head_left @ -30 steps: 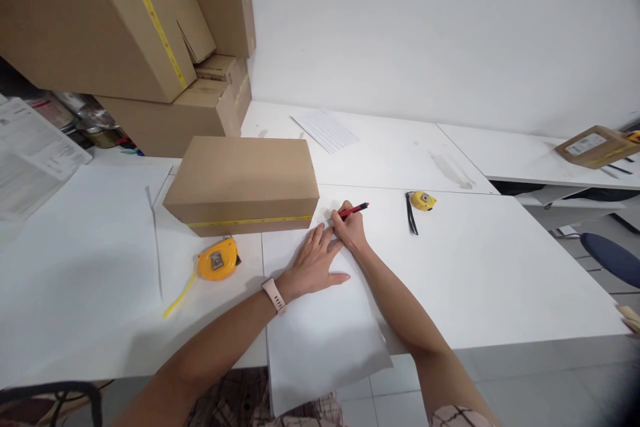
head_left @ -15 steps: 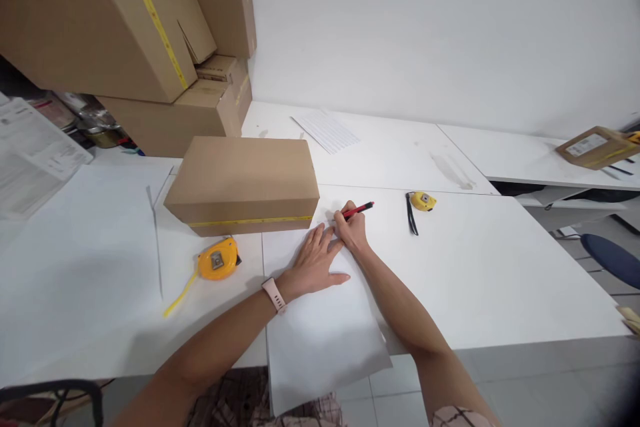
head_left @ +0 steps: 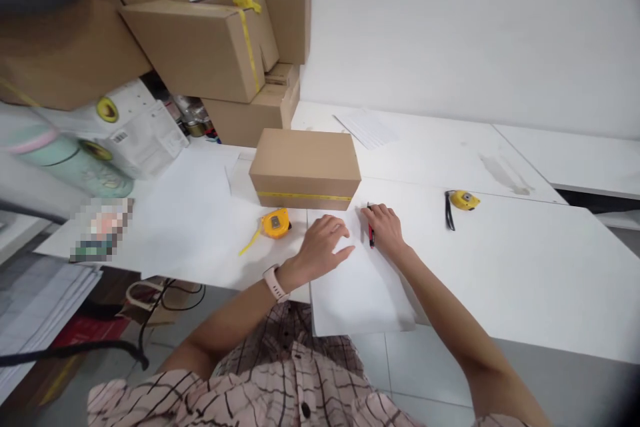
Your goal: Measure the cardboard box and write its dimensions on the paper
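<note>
White sheets of paper (head_left: 357, 303) lie in front of me, their near end hanging past the table edge. My left hand (head_left: 325, 247) hovers over their left side, fingers loosely bent and thumb apart, holding nothing. On the right side of the paper, my right hand (head_left: 385, 227) has its fingers over a red and black pen (head_left: 371, 235), which points toward me, partly hidden under the palm. A closed cardboard box (head_left: 305, 167) with a yellow tape strip stands just beyond my hands. An orange tape measure (head_left: 276, 222), its yellow blade slightly out, rests left of my left hand.
A yellow tape measure (head_left: 465, 199) with a black strap lies to the right. Cardboard boxes (head_left: 200, 47) are stacked at the back left. A mint green bottle (head_left: 75, 160) and a large white sheet (head_left: 190, 213) are on the left. A lined sheet (head_left: 367, 128) lies near the wall.
My view has swung left and back. My left hand has lifted off the paper. The pen has turned from a writing hold to lying low under my right hand.
</note>
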